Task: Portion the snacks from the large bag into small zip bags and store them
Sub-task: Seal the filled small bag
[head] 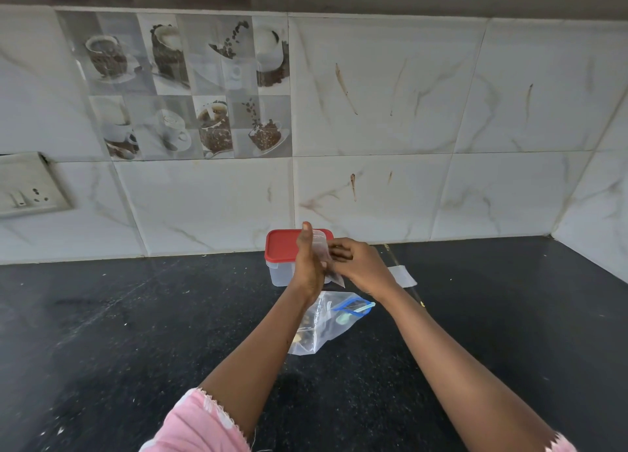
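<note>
Pink sleeves [200, 424] frame the bottom of the view, and both bare forearms reach forward over the black counter [102, 332]. We find the small zip bag [322, 248] held up off the counter between the two hands, just in front of the storage container. The left hand [307, 261] grips one side of it with the thumb standing straight up along the plastic. The right hand [360, 265] pinches the other side with curled fingers. Whether those fingers are pressing the zip shut or putting snacks in, we cannot tell, and the bag's contents are too small to make out. Directly below the hands, the large bag [326, 329] lies on the counter with its blue zip mouth [353, 307] open towards the right and some dark and yellowish pieces inside. Behind the hands stands the container [277, 273], clear-walled, with its red lid [282, 246] on. Its contents cannot be read. A flat, clear spare bag [402, 275] lies just right of the right hand. Beyond are the tiled wall [373, 112] and a socket plate [30, 186] at far left. Our assessment: portioning is under way and not complete, since snacks remain in the large bag, one spare bag awaits filling, and the held bag has yet to be stored.
</note>
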### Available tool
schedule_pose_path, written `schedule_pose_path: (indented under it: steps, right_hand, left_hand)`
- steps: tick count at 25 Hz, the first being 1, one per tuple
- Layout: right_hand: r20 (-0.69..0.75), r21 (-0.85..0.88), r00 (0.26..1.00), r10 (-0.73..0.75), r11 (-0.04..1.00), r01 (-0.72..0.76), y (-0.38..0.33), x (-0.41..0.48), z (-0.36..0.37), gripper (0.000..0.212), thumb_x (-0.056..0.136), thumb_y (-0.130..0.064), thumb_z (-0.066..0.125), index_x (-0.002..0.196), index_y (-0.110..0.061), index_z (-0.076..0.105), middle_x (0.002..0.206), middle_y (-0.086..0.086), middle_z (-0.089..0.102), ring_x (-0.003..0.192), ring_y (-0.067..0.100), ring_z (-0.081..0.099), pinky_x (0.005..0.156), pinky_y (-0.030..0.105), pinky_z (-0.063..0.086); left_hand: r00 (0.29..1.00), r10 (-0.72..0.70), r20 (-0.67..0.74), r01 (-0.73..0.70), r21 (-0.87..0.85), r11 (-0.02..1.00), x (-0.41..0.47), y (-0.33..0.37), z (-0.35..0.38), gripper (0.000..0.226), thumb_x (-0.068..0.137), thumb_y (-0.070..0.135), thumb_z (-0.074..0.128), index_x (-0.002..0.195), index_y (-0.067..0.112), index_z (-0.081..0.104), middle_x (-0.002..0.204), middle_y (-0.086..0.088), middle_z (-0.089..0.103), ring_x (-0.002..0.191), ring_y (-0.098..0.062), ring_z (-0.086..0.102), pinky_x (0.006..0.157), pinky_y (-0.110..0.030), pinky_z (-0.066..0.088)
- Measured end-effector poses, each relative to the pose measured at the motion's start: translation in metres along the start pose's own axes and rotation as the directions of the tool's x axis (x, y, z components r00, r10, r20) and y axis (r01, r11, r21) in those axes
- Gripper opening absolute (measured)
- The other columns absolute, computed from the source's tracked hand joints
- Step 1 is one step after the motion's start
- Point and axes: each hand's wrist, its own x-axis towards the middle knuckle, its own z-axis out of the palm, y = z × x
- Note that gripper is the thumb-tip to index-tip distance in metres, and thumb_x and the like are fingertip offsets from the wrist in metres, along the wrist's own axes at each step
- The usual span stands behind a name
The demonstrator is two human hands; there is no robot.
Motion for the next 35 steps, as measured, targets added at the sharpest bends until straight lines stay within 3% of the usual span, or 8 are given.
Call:
schedule_pose_path:
  steps: [2,5,9,13,19,23,29,35]
  right_hand:
    - [-0.088,-0.062,0.996,-0.016,0.998,0.011,0.003,0.004,0.001,0.028,0.088,-0.011,0.06,0.116,-0.011,0.064,0.115,0.007,0.068,0.107,0.021,0.064,0.094,0.025,0.049]
    - [-0.13,0.106,0.991,0.033,0.994,-0.019,0.005,0.007,-0.004,0.027,0.089,-0.007,0.05,0.085,-0.026,0.07,0.096,0.015,0.072,0.094,0.041,0.065,0.09,0.053,0.051]
    - [-0.102,0.368,0.991,0.083,0.929,-0.04,0.001,0.008,-0.014,0.025,0.091,-0.001,0.05,0.089,-0.023,0.062,0.105,0.021,0.068,0.092,0.036,0.067,0.088,0.05,0.054]
    - [-0.091,0.436,0.993,0.081,0.899,-0.033,0.007,0.01,-0.015,0.02,0.094,-0.001,0.049,0.093,-0.019,0.056,0.103,0.015,0.064,0.089,0.027,0.066,0.083,0.041,0.055]
    - [-0.066,0.404,0.996,0.055,0.914,-0.024,0.016,0.011,-0.011,0.021,0.083,-0.004,0.067,0.1,-0.016,0.063,0.101,0.012,0.071,0.091,0.024,0.069,0.083,0.036,0.057]
    - [-0.115,0.426,0.98,0.162,0.899,-0.099,0.016,0.012,-0.017,0.021,0.083,0.002,0.064,0.104,-0.002,0.064,0.101,0.018,0.07,0.083,0.028,0.07,0.073,0.035,0.06]
    - [-0.159,0.442,0.969,0.186,0.892,-0.099,0.011,0.011,-0.024,0.015,0.083,0.005,0.062,0.093,-0.005,0.067,0.091,0.015,0.069,0.068,0.018,0.068,0.057,0.025,0.06]
    - [-0.118,0.412,0.974,0.196,0.902,-0.131,0.013,0.012,-0.031,0.011,0.086,0.004,0.059,0.093,-0.002,0.066,0.09,0.017,0.066,0.066,0.018,0.067,0.054,0.024,0.059]
  left_hand:
    - [0.998,0.013,-0.059,-0.014,-0.019,1.0,0.001,0.003,-0.002,0.053,0.09,0.065,0.027,0.095,0.02,0.055,0.076,-0.01,0.066,0.069,-0.023,0.064,0.07,-0.035,0.049]
    - [0.998,0.035,-0.048,-0.025,0.197,0.98,0.003,0.002,-0.014,0.05,0.085,0.044,0.056,0.12,0.009,0.046,0.094,-0.016,0.06,0.076,-0.029,0.06,0.067,-0.039,0.049]
    - [0.997,0.071,-0.009,-0.067,0.252,0.965,0.004,-0.004,-0.025,0.016,0.089,0.004,0.057,0.105,0.006,0.06,0.093,-0.011,0.069,0.084,-0.03,0.065,0.081,-0.047,0.051]
    - [0.993,0.074,-0.091,-0.055,0.2,0.978,0.006,-0.002,-0.026,0.013,0.091,0.005,0.056,0.082,0.009,0.065,0.066,0.002,0.066,0.067,-0.02,0.059,0.068,-0.033,0.052]
    - [0.989,0.084,-0.124,-0.06,0.182,0.981,0.01,0.0,-0.017,0.006,0.088,0.01,0.062,0.084,0.011,0.066,0.064,0.003,0.065,0.059,-0.011,0.06,0.057,-0.024,0.053]
    - [0.984,0.081,-0.156,-0.046,0.218,0.975,0.012,0.002,-0.016,0.012,0.089,0.011,0.061,0.083,0.018,0.068,0.065,0.01,0.071,0.062,-0.007,0.063,0.062,-0.025,0.054]
    - [0.973,0.129,-0.189,-0.074,0.272,0.959,0.015,0.001,-0.017,0.012,0.087,0.007,0.064,0.083,0.018,0.067,0.074,0.001,0.071,0.067,-0.014,0.065,0.061,-0.024,0.056]
    - [0.976,0.158,-0.151,-0.109,0.287,0.952,0.015,-0.004,-0.013,0.015,0.09,0.006,0.058,0.079,0.013,0.064,0.063,0.008,0.07,0.061,-0.004,0.066,0.059,-0.02,0.055]
